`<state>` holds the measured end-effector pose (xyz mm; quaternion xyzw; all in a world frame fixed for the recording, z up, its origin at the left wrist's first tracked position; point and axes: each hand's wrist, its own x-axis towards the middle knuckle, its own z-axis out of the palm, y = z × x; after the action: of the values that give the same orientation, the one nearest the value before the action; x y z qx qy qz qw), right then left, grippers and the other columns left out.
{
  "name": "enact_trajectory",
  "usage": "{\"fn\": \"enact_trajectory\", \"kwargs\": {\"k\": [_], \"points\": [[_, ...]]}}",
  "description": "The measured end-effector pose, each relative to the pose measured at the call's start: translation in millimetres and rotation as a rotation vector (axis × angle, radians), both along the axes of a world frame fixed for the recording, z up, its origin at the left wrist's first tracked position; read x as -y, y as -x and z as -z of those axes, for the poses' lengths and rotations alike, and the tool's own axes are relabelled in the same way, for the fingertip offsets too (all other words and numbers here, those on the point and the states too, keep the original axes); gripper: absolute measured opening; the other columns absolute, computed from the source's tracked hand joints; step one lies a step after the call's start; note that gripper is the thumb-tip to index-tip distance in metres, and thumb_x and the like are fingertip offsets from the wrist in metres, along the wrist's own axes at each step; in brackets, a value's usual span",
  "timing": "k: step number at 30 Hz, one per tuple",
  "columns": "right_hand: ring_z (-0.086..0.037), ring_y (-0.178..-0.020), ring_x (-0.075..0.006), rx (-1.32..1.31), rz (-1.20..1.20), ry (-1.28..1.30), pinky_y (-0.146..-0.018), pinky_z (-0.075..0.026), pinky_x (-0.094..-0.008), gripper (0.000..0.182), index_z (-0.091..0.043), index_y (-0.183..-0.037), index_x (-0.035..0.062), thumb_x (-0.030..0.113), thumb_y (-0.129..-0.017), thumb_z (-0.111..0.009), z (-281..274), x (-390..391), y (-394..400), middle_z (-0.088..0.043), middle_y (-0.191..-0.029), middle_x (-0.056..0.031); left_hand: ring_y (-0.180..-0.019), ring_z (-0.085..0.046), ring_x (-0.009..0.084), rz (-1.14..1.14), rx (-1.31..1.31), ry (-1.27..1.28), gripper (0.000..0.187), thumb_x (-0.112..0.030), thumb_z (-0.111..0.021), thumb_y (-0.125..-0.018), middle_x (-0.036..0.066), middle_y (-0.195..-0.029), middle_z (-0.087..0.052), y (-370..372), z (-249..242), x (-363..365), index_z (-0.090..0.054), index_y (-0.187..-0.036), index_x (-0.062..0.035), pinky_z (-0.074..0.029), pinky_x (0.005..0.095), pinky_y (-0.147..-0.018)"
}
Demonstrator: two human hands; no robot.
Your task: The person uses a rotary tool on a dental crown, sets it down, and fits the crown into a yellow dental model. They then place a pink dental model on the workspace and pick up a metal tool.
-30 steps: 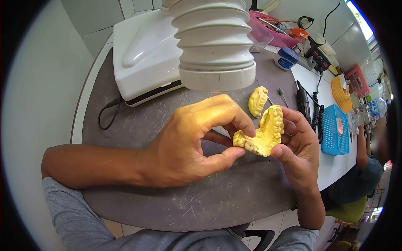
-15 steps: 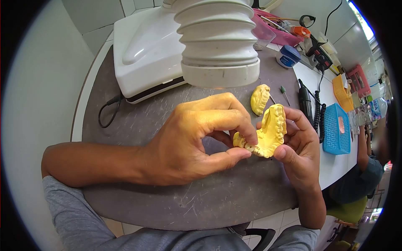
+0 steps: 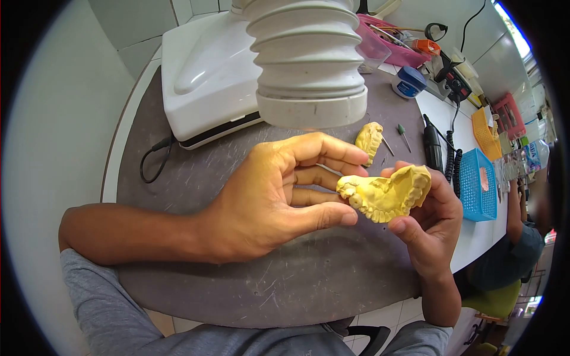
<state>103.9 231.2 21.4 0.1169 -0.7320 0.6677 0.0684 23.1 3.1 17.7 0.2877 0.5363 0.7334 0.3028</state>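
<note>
My right hand (image 3: 430,228) holds a yellow plaster dental cast (image 3: 387,193) above the grey mat (image 3: 237,279), gripping it by its right end with thumb and fingers. The cast lies tilted, its teeth along the lower edge. My left hand (image 3: 279,196) is beside it with fingers stretched out and spread, fingertips touching or almost touching the cast's left end. A second yellow cast (image 3: 369,140) lies on the mat just behind my hands.
A white ribbed suction hose (image 3: 312,59) hangs over the mat. A white machine (image 3: 205,77) stands at the back left. A black handpiece (image 3: 433,148) with coiled cord, burs, a blue basket (image 3: 478,184) and trays lie right. Another person sits at far right.
My left fingers have let go of their pinch at the cast's left end and straightened out. My right hand has turned the cast so it lies flatter and more sideways.
</note>
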Motion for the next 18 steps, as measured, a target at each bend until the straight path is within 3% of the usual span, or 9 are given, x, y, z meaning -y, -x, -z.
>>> {"fn": "enact_trajectory", "kwargs": {"k": [4,7,11,13,16,18], "points": [[-0.058,-0.114,-0.0244,-0.076,0.044,-0.035,-0.096,-0.051,-0.0347,0.059,-0.05,-0.125,-0.0073,0.003,-0.075,-0.08,3,0,-1,-0.055,-0.125,-0.0188,-0.12,-0.056,0.0196,0.046,0.164,-0.008,0.046,0.001,-0.064,-0.089,0.017,-0.129,-0.056,2,-5,0,-0.046,-0.13,0.0061,-0.048,0.0297,-0.101],[-0.058,-0.114,-0.0246,-0.225,0.035,-0.142,-0.094,-0.053,-0.0339,0.06,-0.051,-0.123,-0.0071,0.004,-0.074,-0.082,4,0,0,-0.055,-0.126,-0.0199,-0.119,-0.057,0.0198,0.049,0.109,-0.033,0.04,0.001,-0.061,-0.091,0.018,-0.128,-0.056,4,-1,1,-0.047,-0.129,0.0071,-0.048,0.0303,-0.101],[-0.062,-0.104,-0.025,-0.44,0.053,-0.381,-0.084,-0.055,-0.0319,0.058,-0.055,-0.119,-0.0055,0.005,-0.07,-0.084,-1,8,1,-0.061,-0.113,-0.0197,-0.119,-0.057,0.0207,0.027,0.085,-0.064,0.037,0.002,-0.06,-0.091,0.019,-0.128,-0.057,4,2,-1,-0.05,-0.126,0.0078,-0.048,0.0309,-0.101],[-0.065,-0.099,-0.0255,-0.516,0.078,-0.448,-0.08,-0.056,-0.0316,0.057,-0.057,-0.117,-0.005,0.005,-0.068,-0.085,-3,9,-2,-0.064,-0.108,-0.0192,-0.117,-0.058,0.0211,0.015,0.01,-0.038,0.035,0.003,-0.059,-0.091,0.019,-0.127,-0.057,3,1,0,-0.051,-0.125,0.0083,-0.047,0.031,-0.102],[-0.059,-0.103,-0.0225,-0.499,0.059,-0.616,-0.085,-0.051,-0.0306,0.056,-0.05,-0.121,-0.0011,0.016,-0.077,-0.081,-7,10,-8,-0.058,-0.112,-0.0174,-0.118,-0.057,0.0219,0.009,-0.168,-0.037,0.033,0.004,-0.057,-0.092,0.019,-0.125,-0.058,5,3,0,-0.052,-0.124,0.0077,-0.047,0.0323,-0.102],[-0.059,-0.098,-0.0232,-0.657,0.064,-0.763,-0.079,-0.052,-0.0294,0.054,-0.049,-0.119,0.001,0.017,-0.078,-0.081,-8,12,-7,-0.058,-0.11,-0.0174,-0.118,-0.057,0.022,0.001,-0.238,-0.046,0.033,0.005,-0.057,-0.092,0.019,-0.124,-0.058,3,4,1,-0.052,-0.125,0.0071,-0.048,0.0328,-0.102]]}}
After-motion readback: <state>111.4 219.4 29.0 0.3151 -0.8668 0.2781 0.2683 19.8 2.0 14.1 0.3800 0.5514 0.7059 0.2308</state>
